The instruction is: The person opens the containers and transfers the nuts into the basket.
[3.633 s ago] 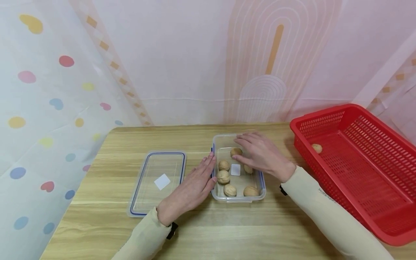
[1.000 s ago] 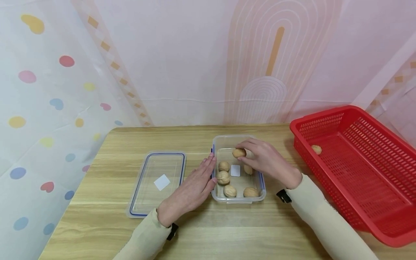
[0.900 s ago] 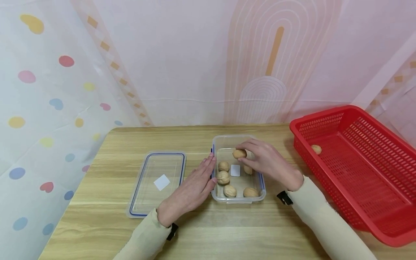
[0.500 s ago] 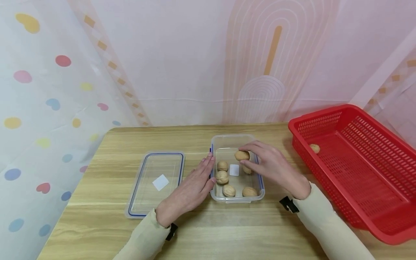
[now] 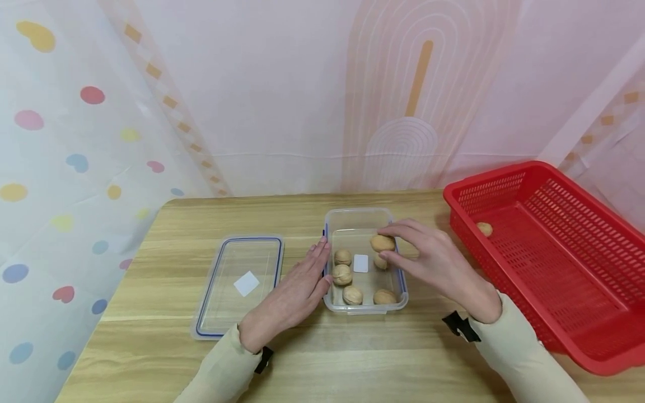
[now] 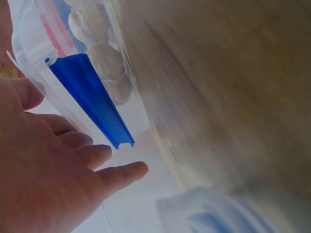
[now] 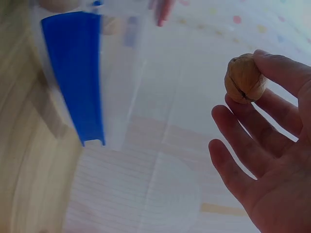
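- Moved walnut (image 5: 382, 242) rightward above box (image 5: 368, 284), pinched in the right hand (image 5: 437, 262).
- Resting straight-fingered left hand (image 5: 289, 296) against box's left side (clear plastic).

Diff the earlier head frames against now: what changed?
The right hand now pinches a walnut, lifted from the far part of the clear box and moved rightward. Unchanged: left hand at the box's left side, lid on the table, red basket.

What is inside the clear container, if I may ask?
Five walnuts, and a white square at its bottom. In the head view, the walnut pinched by the right hand hides one's upper part.
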Available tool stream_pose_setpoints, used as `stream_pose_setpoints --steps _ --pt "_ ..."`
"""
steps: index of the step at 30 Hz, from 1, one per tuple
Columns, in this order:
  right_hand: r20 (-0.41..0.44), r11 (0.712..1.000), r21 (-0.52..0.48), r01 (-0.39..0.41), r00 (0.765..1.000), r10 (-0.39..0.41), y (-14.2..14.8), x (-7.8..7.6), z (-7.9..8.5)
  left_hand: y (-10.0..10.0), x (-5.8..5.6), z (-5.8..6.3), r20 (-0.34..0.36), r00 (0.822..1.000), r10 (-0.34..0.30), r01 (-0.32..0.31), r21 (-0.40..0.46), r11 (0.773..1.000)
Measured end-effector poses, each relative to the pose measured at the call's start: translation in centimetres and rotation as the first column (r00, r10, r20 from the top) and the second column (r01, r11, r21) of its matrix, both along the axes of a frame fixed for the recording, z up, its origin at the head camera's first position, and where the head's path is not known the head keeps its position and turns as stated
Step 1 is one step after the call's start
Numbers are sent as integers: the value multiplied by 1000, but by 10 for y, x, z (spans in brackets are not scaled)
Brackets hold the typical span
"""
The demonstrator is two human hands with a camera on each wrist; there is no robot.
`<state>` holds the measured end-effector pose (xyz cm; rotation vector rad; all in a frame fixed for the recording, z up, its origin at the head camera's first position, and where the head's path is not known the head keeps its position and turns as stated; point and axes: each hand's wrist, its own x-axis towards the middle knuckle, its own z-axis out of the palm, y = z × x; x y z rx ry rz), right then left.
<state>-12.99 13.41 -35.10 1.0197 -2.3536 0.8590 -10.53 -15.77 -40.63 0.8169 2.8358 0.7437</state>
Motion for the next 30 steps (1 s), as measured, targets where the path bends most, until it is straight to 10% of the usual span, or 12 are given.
stream_pose_setpoints --steps 30 --pt "-6 989 -100 108 994 -109 28 47 29 -1 0 -2 -6 1000 -3 3 10 1000"
